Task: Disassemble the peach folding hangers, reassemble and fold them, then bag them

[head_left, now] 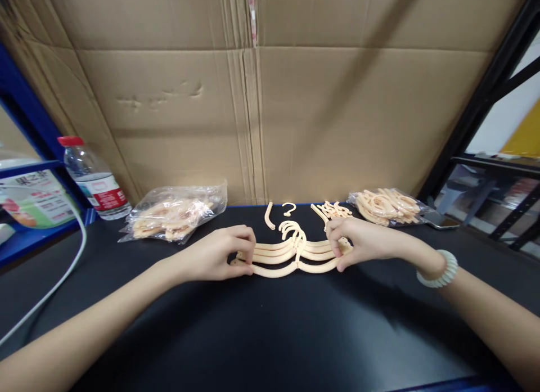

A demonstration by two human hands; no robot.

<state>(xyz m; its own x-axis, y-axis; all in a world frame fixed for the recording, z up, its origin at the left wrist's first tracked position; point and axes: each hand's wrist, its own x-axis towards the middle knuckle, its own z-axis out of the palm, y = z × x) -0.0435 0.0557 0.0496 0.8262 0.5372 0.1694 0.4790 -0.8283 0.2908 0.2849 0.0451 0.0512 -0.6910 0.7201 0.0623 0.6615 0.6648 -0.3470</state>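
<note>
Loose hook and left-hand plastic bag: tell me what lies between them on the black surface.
One curved piece lies between the loose hook and the plastic bag, nearer the hook; the head view shows it.

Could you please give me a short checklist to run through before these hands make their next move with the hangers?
1. Left hand on the front hanger: ok, fingers at its left end.
2. Right hand on the same hanger: ok, fingers at its right end.
3. Grouped hangers' hooks facing alike: ok, their open ends all point left.
4. All parts joined: not ok; a loose hook and a curved piece lie behind the hangers.
5. Hanger tips undamaged: cannot tell, the hands partly cover them.
6. Bottle upright and capped: ok, at the far left.
</note>
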